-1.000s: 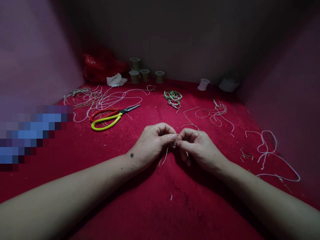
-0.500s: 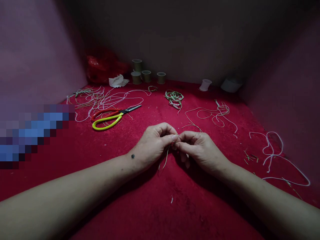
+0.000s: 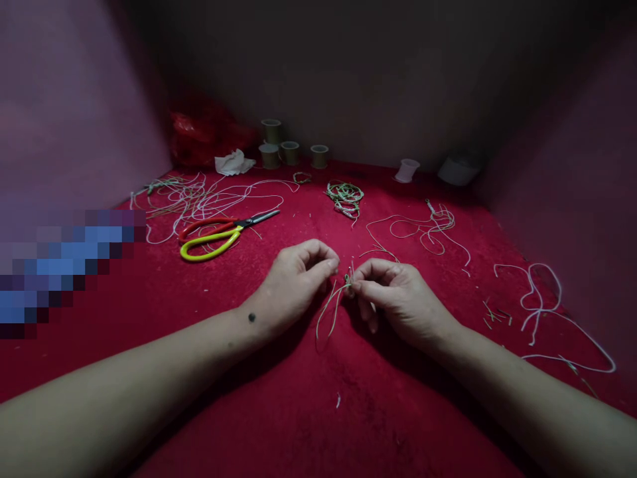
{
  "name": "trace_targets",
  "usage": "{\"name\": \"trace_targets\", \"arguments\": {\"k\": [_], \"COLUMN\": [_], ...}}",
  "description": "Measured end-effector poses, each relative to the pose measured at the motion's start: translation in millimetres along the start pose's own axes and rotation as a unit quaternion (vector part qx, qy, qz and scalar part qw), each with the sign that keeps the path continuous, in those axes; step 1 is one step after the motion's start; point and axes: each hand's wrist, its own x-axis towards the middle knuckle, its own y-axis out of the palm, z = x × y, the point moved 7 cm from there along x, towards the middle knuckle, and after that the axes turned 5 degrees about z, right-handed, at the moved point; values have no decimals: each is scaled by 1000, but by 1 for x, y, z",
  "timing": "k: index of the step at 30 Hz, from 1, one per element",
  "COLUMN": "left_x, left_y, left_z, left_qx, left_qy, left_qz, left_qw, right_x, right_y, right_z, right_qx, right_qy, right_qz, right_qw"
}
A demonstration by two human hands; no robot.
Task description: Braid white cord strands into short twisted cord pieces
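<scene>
- As my remote feed catches the scene, the bare left hand (image 3: 294,282) has drawn away leftward from the bare right hand (image 3: 395,292), opening a gap where their fingertips met half a second ago.
- Pinched between the right hand's thumb and forefinger is a thin olive-green cord with a small knotted end (image 3: 347,281), held over the middle of the red cloth-covered surface (image 3: 279,405).
- Just left of the knot, the left hand's thumb and forefinger sit close together; from my distance I cannot tell whether a fine strand lies between them.
- Strands droop from the knot in a narrow loop toward the near edge, easier to see with the covering fingers withdrawn.
- I judge the shared pinch to be broken, leaving the right hand to steady the knot, perhaps alone.
- Unmoved toward the left edge lie the metal-bladed scissors with one red and one yellow handle (image 3: 241,226); nearer the far edge sits a coil of green-and-white braided cord (image 3: 344,192).
</scene>
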Motion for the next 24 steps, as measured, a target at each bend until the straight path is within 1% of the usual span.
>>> {"name": "trace_targets", "arguments": {"k": [4, 6, 10, 13, 16, 18, 21, 24], "left_x": [0, 1, 5, 8, 8, 6, 2, -1], "left_y": [6, 6, 4, 4, 6, 8, 14, 17], "left_z": [-2, 1, 7, 10, 13, 15, 15, 10], "left_qx": [86, 111, 135, 132, 102, 65, -15, -97], "left_qy": [47, 54, 58, 63, 51, 30, -21, -60], "left_qz": [24, 26, 22, 20, 25, 36, 58, 66], "left_qw": [995, 992, 989, 989, 993, 997, 998, 991], "right_x": [1, 1, 1, -3, -8, -11, -19, -28], "right_y": [-1, -2, -3, -3, -3, -2, 1, 9], "right_z": [0, -1, 0, 4, 10, 17, 28, 37], "right_qx": [24, 36, 36, 14, -36, -85, -152, -193], "right_qy": [-21, -24, -35, -70, -127, -174, -257, -327], "right_qz": [-3, -8, -24, -40, -48, -57, -69, -53], "right_qw": [999, 999, 998, 997, 990, 979, 952, 923]}}
